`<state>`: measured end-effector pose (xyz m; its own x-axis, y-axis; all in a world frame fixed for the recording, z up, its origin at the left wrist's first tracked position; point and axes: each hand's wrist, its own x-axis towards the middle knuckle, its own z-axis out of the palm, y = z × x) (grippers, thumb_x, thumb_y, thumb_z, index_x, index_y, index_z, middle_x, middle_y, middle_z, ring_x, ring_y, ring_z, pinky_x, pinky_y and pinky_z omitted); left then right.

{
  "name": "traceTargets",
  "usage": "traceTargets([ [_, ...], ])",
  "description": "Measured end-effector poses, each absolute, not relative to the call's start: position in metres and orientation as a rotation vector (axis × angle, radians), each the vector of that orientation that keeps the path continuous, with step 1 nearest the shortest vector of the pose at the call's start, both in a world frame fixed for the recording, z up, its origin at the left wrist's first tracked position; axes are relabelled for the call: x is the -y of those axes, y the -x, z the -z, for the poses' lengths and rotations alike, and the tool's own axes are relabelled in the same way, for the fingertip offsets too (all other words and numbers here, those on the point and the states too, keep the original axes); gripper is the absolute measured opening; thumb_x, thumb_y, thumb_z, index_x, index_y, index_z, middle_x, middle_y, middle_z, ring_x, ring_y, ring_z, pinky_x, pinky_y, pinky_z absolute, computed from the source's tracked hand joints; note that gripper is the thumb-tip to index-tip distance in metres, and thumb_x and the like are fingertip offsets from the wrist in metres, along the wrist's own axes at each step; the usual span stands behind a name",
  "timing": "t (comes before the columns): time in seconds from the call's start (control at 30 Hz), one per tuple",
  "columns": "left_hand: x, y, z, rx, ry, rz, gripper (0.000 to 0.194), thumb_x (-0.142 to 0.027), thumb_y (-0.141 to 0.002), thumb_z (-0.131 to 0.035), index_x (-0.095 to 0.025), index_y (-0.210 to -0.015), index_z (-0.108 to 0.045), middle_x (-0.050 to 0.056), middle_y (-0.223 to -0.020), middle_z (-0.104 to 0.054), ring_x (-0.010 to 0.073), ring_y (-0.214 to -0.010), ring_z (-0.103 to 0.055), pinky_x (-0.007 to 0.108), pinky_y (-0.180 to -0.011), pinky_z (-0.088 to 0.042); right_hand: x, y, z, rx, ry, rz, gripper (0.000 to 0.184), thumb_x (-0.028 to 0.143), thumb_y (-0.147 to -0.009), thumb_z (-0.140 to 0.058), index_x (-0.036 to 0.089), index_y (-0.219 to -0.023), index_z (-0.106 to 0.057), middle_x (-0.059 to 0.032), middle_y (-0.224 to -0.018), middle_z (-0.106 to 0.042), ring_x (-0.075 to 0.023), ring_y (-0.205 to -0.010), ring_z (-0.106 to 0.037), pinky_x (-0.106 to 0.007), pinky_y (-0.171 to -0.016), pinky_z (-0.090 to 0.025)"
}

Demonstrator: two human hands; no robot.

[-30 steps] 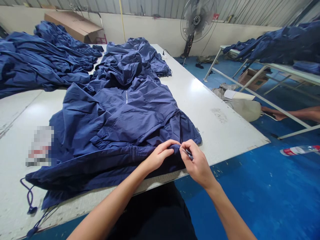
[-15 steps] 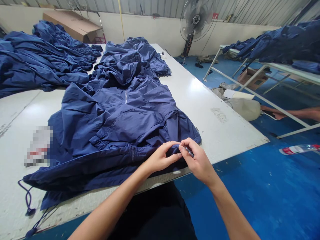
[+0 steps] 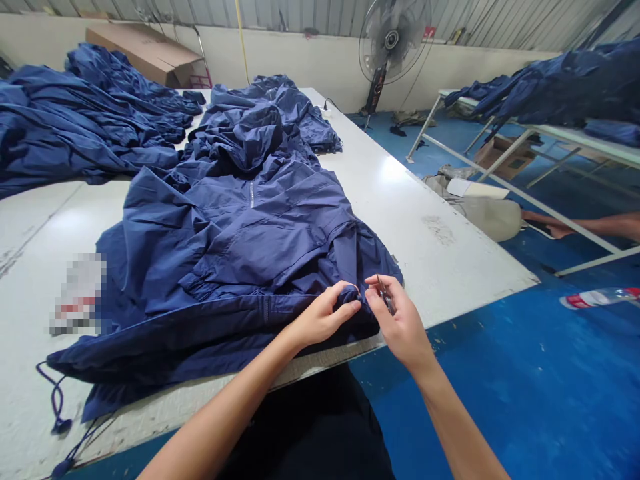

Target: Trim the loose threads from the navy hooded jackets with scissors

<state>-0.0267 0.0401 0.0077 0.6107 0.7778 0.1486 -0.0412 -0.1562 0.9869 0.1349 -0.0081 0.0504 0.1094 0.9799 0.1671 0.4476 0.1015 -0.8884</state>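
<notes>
so we've got a busy spot here: a heap of navy clothes (image 3: pixel 75 133) fills the left side of our white table (image 3: pixel 425 220), and another navy bundle (image 3: pixel 300 117) sits past the top of the jacket we're on. behind that there's a cardboard box (image 3: pixel 145 50) and a standing fan (image 3: pixel 393 40), and off to the right a second table (image 3: pixel 560 137) with more navy stuff, a person's leg (image 3: pixel 600 227) beside it and a bottle (image 3: pixel 600 298) lying on the blue floor (image 3: pixel 525 380). our navy jacket (image 3: pixel 225 227) lies spread on the table right in front of us, hem along the near edge. our left hand (image 3: pixel 323 319) pinches the hem between thumb and index finger, and our right hand (image 3: pixel 400 327) is just beside it, fingers curled round a small metal tool (image 3: pixel 384 293) that they partly hide; can't tell if its thumb and index tips touch each other. half a second back our fingertips met at the hem, now the right ones have come slightly off and the tool's tip points up. fabric looks thin, smooth and really crinkly, with a short pale zip (image 3: pixel 252 194), plus looped drawcords (image 3: pixel 57 397) with chunky dark stoppers at the left corner.
</notes>
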Motion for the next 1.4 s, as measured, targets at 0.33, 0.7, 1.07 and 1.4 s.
traceTargets([
  [0.33,-0.040,0.029,-0.010,-0.623,-1.471,-0.850,0.021,-0.037,-0.101,-0.041,-0.020,-0.110,-0.050,0.003,-0.101,-0.052,0.0179,-0.099,-0.049,0.029,-0.094,-0.039,0.029,-0.125,-0.038,1.537,1.493,-0.603,0.022,0.039,-0.097,-0.053,0.024,-0.112,-0.059,-0.0055,-0.103,-0.067,-0.0196,-0.096,-0.065,-0.031,-0.085,-0.051],
  [0.7,-0.042,0.027,-0.011,-0.662,-1.430,-0.871,0.037,-0.049,-0.098,-0.041,-0.018,-0.097,-0.061,0.002,-0.089,-0.058,0.0177,-0.088,-0.051,0.028,-0.086,-0.042,0.021,-0.124,-0.035,1.349,1.600,-0.657,0.028,0.046,-0.092,-0.058,0.020,-0.099,-0.066,-0.0024,-0.082,-0.065,-0.0176,-0.074,-0.061,-0.027,-0.069,-0.052],
  [1.07,-0.046,0.029,-0.005,-0.551,-1.324,-0.851,0.034,-0.049,-0.094,-0.055,-0.017,-0.096,-0.067,0.002,-0.090,-0.060,0.0163,-0.085,-0.053,0.027,-0.083,-0.043,0.022,-0.123,-0.034,1.270,1.506,-0.735,0.027,0.043,-0.093,-0.056,0.021,-0.101,-0.069,-0.0044,-0.092,-0.070,-0.0207,-0.087,-0.066,-0.030,-0.080,-0.053],
  [1.4,-0.047,0.034,-0.008,-0.492,-1.337,-0.933,0.033,-0.046,-0.093,-0.058,-0.018,-0.093,-0.074,0.011,-0.131,-0.054,0.0256,-0.129,-0.045,0.035,-0.111,-0.032,0.014,-0.123,-0.021,1.013,1.479,-1.079,0.041,0.053,-0.086,-0.063,0.018,-0.106,-0.067,0.0052,-0.057,-0.045,-0.0107,-0.047,-0.039,-0.022,-0.041,-0.031],
])
